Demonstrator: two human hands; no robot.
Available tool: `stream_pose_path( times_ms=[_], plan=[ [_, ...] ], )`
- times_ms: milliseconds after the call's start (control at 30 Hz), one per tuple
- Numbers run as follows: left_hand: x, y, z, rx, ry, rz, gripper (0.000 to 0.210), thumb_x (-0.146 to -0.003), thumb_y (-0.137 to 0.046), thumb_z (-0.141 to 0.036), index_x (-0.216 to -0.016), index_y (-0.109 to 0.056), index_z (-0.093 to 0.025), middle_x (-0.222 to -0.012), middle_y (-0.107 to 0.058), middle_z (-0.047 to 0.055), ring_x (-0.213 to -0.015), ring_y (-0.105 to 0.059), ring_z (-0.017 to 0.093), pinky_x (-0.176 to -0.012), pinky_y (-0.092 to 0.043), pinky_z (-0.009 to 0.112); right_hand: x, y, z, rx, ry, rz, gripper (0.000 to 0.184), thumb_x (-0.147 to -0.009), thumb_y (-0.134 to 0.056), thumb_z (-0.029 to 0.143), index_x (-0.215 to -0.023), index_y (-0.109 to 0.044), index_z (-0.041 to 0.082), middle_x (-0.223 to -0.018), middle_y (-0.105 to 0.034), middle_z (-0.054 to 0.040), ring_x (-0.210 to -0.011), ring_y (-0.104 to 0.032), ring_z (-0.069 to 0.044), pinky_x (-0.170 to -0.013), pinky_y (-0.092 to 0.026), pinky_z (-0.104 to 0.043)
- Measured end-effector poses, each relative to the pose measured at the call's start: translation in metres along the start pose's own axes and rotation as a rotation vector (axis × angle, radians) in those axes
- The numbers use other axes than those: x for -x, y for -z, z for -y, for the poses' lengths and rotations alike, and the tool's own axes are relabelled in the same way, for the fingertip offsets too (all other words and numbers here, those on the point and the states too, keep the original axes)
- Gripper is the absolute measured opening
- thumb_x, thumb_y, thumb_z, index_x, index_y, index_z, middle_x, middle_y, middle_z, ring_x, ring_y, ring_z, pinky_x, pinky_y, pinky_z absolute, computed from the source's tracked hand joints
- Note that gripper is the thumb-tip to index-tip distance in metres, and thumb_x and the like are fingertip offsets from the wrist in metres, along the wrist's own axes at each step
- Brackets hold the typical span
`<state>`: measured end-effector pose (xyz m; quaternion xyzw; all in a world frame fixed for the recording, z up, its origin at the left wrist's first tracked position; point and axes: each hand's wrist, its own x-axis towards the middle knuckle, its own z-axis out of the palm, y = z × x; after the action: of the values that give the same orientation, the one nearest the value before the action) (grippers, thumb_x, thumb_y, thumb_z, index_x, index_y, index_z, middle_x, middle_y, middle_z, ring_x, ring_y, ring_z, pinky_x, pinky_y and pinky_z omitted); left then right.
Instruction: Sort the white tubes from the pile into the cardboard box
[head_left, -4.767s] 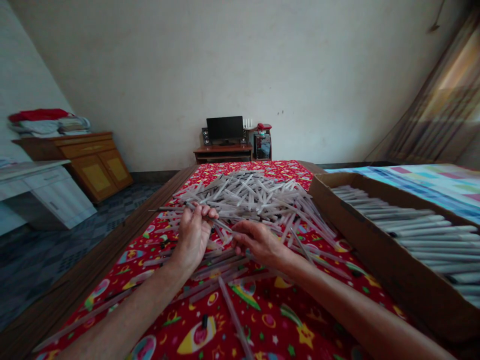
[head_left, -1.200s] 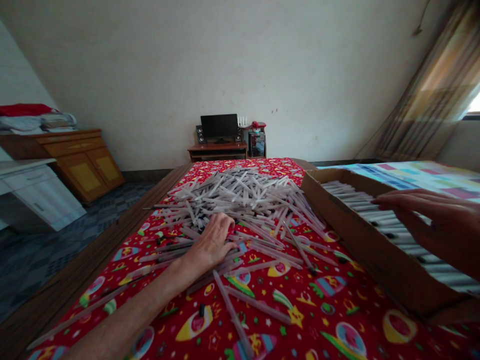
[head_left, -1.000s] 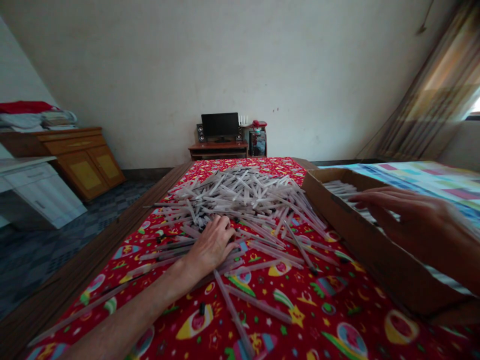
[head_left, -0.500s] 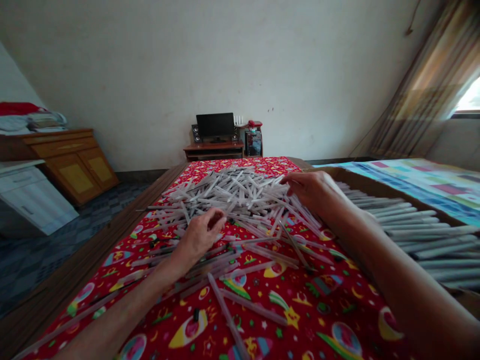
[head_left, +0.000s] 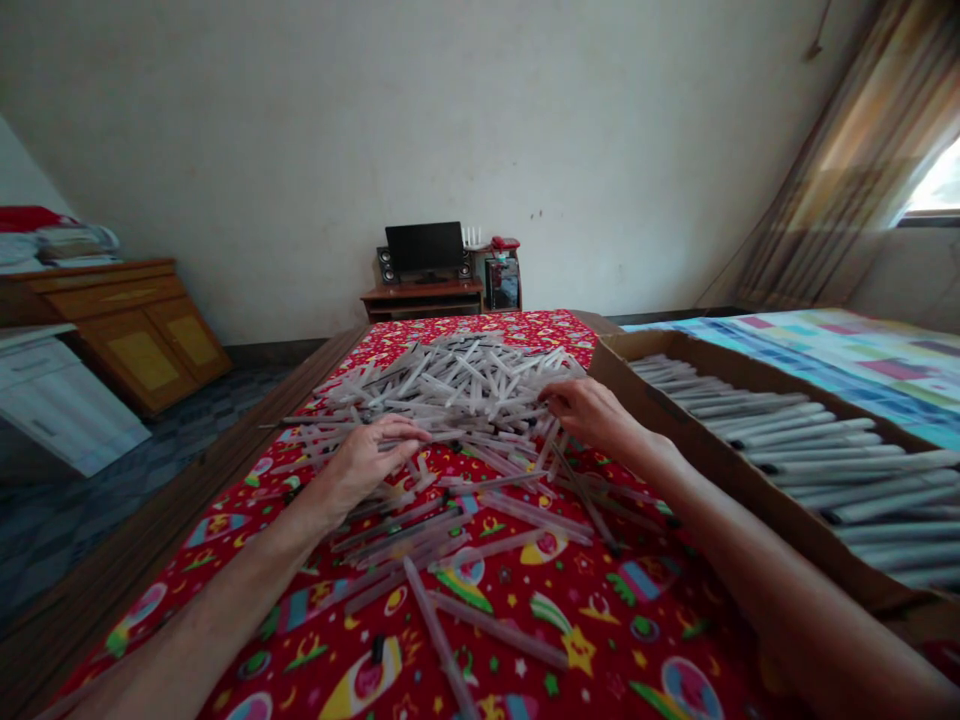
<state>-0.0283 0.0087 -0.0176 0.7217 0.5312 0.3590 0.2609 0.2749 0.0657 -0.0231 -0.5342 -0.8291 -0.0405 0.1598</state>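
Observation:
A heap of whitish translucent plastic tubes [head_left: 480, 375] is spread over a red patterned cloth [head_left: 600, 650]. My left hand [head_left: 375, 455] hovers at the heap's near left side, its fingers stretched forward and the thumb a little apart, with no tube plainly in it. At the right side of the heap, my right hand [head_left: 589, 410] has its fingers bent together against the tubes; what lies between the fingertips is hidden. Closer to me are loose tubes [head_left: 499, 630], a thin dark-tipped rod [head_left: 589, 500] and a small black cap [head_left: 377, 648].
On the right stands an open cardboard box [head_left: 667, 455] full of grey-white tubes [head_left: 817, 440], some with black ends. Beyond it is a bed with a chequered cover [head_left: 862, 345]. A monitor [head_left: 425, 248] sits on a desk by the wall. Cabinets [head_left: 142, 335] stand at left.
My right hand has come down and left, nearer to me along the heap. My left hand has shifted left and its fingers have straightened. The camera view has turned slightly.

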Motion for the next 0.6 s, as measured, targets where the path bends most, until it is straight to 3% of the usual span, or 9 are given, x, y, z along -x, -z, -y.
stream_pose_path(
  times_ms=[100, 267, 433, 600],
  plan=[
    [0.002, -0.002, -0.002, 0.062, 0.048, -0.021, 0.029, -0.069, -0.063, -0.037, -0.090, -0.070, -0.019, -0.086, -0.067, 0.005, -0.073, -0.062, 0.019, -0.065, -0.047, 0.028, 0.003, -0.004, 0.009, -0.011, 0.054, 0.048, 0.033, -0.082, -0.040, 0.015, -0.102, -0.066, 0.017, -0.089, -0.067, -0.0080, -0.081, -0.059, -0.016, -0.067, -0.037, -0.022],
    [0.003, -0.014, -0.004, 0.366, 0.091, -0.197, 0.050, -0.058, -0.074, -0.033, -0.101, -0.058, -0.016, -0.073, -0.064, 0.000, -0.050, -0.053, 0.009, -0.051, -0.042, 0.021, 0.004, -0.002, 0.020, 0.026, 0.054, 0.075, 0.033, -0.085, -0.037, 0.018, -0.101, -0.066, 0.018, -0.080, -0.067, -0.0080, -0.074, -0.060, -0.016, -0.061, -0.035, -0.022],
    [0.002, -0.014, -0.009, 0.716, 0.113, -0.285, 0.054, -0.053, -0.078, -0.020, -0.101, -0.055, -0.016, -0.071, -0.062, -0.003, -0.062, -0.057, 0.009, -0.059, -0.045, 0.018, 0.004, -0.002, 0.018, 0.093, 0.023, 0.128, 0.031, -0.083, -0.037, 0.015, -0.091, -0.067, 0.015, -0.075, -0.066, -0.0092, -0.069, -0.060, -0.017, -0.058, -0.033, -0.023],
    [0.001, -0.011, -0.007, 0.945, 0.165, -0.319, 0.031, -0.054, -0.079, -0.015, -0.082, -0.065, -0.013, -0.074, -0.062, -0.002, -0.068, -0.055, 0.006, -0.065, -0.045, 0.014, 0.008, -0.016, 0.015, 0.116, 0.069, 0.190, 0.033, -0.073, -0.041, 0.008, -0.094, -0.066, 0.014, -0.086, -0.066, -0.0109, -0.082, -0.059, -0.019, -0.069, -0.037, -0.025]
  ],
)
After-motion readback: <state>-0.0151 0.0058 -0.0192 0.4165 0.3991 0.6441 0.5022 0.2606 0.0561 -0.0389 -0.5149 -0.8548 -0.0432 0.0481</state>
